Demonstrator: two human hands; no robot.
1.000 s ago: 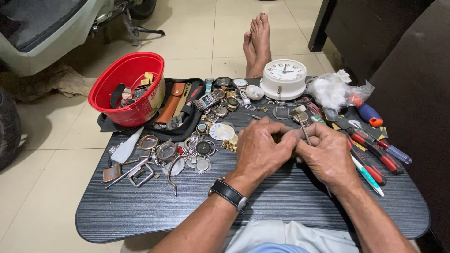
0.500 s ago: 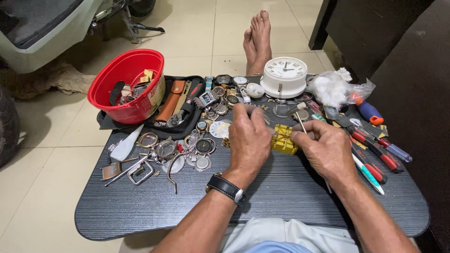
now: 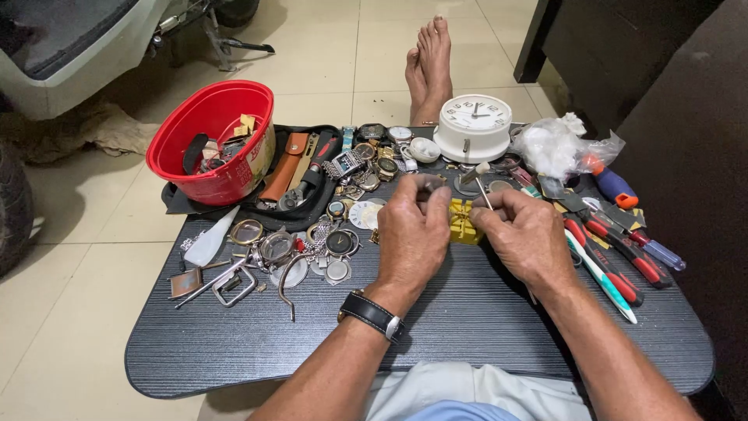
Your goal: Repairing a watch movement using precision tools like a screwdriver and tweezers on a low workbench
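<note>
My left hand pinches a small silvery watch part between thumb and fingers, just above the dark tabletop. My right hand grips a thin metal tool whose tip points up and left toward that part. A small yellow block-shaped holder sits on the table between the two hands. A black wristwatch is on my left wrist. What the part is exactly is too small to tell.
A red bowl of bits stands far left on a black pouch. Several watch cases and faces lie left of my hands. A white clock, a plastic bag and screwdrivers lie far right. Bare feet rest beyond.
My left hand reached forward to the pile of watch parts, then came back beside the yellow holder with a small part pinched. The right hand shifted slightly, keeping its tool.
</note>
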